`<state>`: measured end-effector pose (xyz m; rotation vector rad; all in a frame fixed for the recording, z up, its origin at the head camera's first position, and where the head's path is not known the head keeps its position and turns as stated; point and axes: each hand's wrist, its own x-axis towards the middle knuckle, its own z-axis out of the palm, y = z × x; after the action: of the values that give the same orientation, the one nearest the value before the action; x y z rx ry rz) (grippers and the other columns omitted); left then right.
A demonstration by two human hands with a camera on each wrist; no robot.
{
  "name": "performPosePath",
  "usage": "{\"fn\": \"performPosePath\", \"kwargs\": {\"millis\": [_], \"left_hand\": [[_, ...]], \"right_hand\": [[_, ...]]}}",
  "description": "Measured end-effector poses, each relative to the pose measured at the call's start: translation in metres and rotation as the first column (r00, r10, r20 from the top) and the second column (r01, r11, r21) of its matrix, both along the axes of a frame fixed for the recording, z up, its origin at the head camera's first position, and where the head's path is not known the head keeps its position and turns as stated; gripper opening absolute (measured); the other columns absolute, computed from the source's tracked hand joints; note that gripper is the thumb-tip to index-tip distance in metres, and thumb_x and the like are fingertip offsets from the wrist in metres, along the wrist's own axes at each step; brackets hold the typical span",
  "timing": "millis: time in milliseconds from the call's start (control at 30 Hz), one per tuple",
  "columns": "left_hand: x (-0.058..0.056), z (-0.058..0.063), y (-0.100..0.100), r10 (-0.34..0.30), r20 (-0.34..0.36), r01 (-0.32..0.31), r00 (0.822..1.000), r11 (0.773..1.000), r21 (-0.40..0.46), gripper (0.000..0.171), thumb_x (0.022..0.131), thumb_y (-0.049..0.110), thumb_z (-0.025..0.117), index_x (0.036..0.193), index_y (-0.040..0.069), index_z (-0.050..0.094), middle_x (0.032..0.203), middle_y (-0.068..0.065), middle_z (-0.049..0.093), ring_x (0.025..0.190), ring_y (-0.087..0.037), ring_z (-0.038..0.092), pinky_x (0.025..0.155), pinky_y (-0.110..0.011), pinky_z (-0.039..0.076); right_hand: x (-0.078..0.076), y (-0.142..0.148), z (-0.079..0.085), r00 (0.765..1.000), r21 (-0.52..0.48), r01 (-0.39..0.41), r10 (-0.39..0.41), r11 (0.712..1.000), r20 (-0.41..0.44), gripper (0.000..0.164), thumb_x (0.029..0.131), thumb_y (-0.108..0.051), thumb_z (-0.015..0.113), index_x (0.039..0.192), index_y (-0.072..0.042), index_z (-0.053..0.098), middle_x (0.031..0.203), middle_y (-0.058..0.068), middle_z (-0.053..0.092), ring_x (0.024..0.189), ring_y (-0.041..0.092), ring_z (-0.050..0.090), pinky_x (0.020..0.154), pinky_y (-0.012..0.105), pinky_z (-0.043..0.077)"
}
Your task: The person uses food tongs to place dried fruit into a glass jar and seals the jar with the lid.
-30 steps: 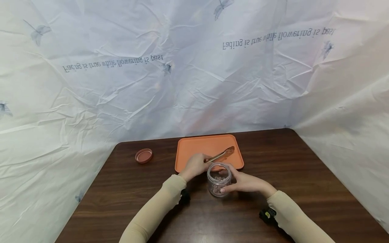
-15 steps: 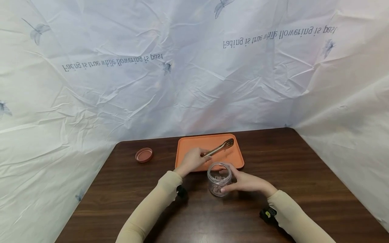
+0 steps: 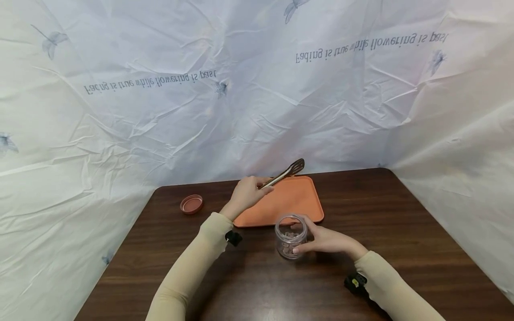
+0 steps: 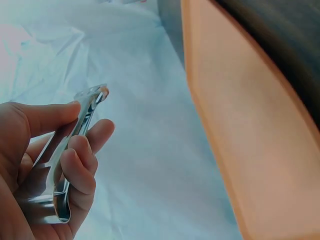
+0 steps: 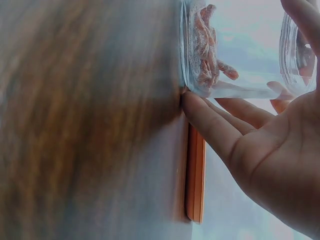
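My left hand point(image 3: 245, 195) holds metal tongs point(image 3: 283, 175), fingers and thumb wrapped around the handle end, raised over the far left part of the orange tray point(image 3: 293, 200). The slotted tip points away toward the back wall. In the left wrist view the folded end of the tongs point(image 4: 54, 172) lies across the palm. On the table, just in front of the tray, stands a clear open jar point(image 3: 291, 236). My right hand point(image 3: 331, 242) grips its right side. Reddish-brown dried pieces point(image 5: 205, 50) lie at the jar's bottom; their exact kind is unclear.
A reddish round lid point(image 3: 191, 204) lies on the dark wooden table point(image 3: 261, 290), left of the tray. White printed sheeting point(image 3: 257, 111) hangs close behind the table's back edge and along both sides.
My left hand has moved away from the jar, back and slightly left, lifting the tongs higher over the tray. The right hand and jar have stayed in place.
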<state>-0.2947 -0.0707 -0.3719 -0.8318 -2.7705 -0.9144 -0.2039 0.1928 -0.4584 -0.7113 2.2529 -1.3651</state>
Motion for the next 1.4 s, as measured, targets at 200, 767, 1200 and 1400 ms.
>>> {"fn": "performPosePath", "kwargs": {"millis": [200,767,1200,1400], "left_hand": [[0.003,0.0,-0.008,-0.013,0.027,0.012,1.0,0.999,0.042,0.04,0.099,0.039,0.066,0.136,0.024,0.066,0.057,-0.002,0.06,0.04,-0.014,0.039,0.044,-0.028,0.034],[0.054,0.045,-0.053,-0.02,-0.047,0.023,0.999,0.997,0.067,0.038,0.099,0.039,0.066,0.136,0.027,0.066,0.047,0.004,0.036,0.04,-0.011,0.024,0.043,-0.028,0.026],[0.092,0.069,-0.082,-0.037,-0.11,0.04,0.993,0.999,0.021,0.038,0.097,0.041,0.069,0.134,0.033,0.067,0.051,0.01,0.033,0.043,-0.005,0.023,0.044,-0.025,0.026],[0.108,0.066,-0.09,-0.037,-0.079,0.035,0.996,0.999,-0.031,0.039,0.096,0.04,0.069,0.134,0.027,0.067,0.049,0.012,0.033,0.042,-0.003,0.021,0.043,-0.023,0.023]], "right_hand": [[0.001,0.0,0.0,1.0,0.008,0.007,-0.007,1.0,0.019,0.093,0.092,-0.036,0.076,0.16,-0.026,0.013,0.153,0.015,0.038,0.139,0.033,0.042,0.105,0.055,0.039],[0.0,-0.001,0.0,1.0,-0.012,0.004,-0.003,1.0,0.005,0.088,0.092,-0.033,0.077,0.157,-0.027,0.018,0.155,0.012,0.038,0.137,0.036,0.044,0.101,0.051,0.041],[0.0,0.002,-0.001,1.0,0.006,0.018,-0.018,1.0,0.017,0.091,0.092,-0.035,0.076,0.158,-0.028,0.015,0.152,0.014,0.041,0.137,0.037,0.044,0.1,0.051,0.042],[0.0,0.001,0.0,0.999,0.01,0.019,-0.019,1.0,0.026,0.092,0.092,-0.036,0.076,0.158,-0.027,0.014,0.153,0.013,0.04,0.137,0.036,0.044,0.1,0.051,0.042]]}}
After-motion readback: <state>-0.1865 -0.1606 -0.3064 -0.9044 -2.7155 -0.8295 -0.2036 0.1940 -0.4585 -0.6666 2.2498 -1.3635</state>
